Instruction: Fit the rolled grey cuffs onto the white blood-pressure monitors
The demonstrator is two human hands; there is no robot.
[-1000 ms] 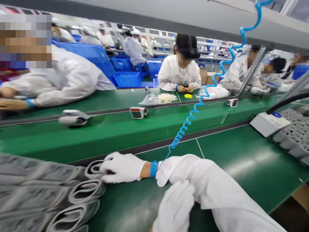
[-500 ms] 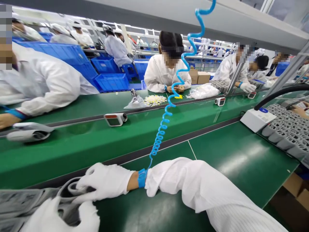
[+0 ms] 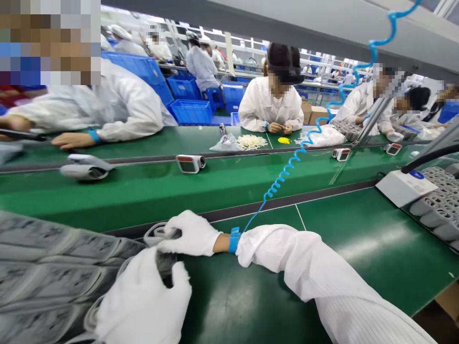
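Several grey plastic housings [image 3: 64,282] with oval openings lie in rows at the lower left. My right hand [image 3: 193,234], in a white glove with a blue strap at the wrist, grips the end housing [image 3: 154,232] at the far row, its thumb and fingers around the rim. Closer to me, my gloved left hand [image 3: 143,301] curls over another grey housing [image 3: 165,263], thumb on the right side. Much of that housing is hidden beneath the glove. A coiled blue cord [image 3: 283,177] runs up from my right wrist strap.
A green bench [image 3: 344,229] spreads to the right, with a white box [image 3: 405,188] and grey housings [image 3: 439,196] at its end. Beyond runs a green conveyor [image 3: 229,184] bearing white-and-grey devices [image 3: 191,164]. Co-workers [image 3: 271,102] sit across it. A grey beam [image 3: 322,28] crosses overhead.
My view has turned left, so more of the grey rows shows and the scene shifts right. Both hands stay at the end housings. The co-worker at the left has an arm farther out.
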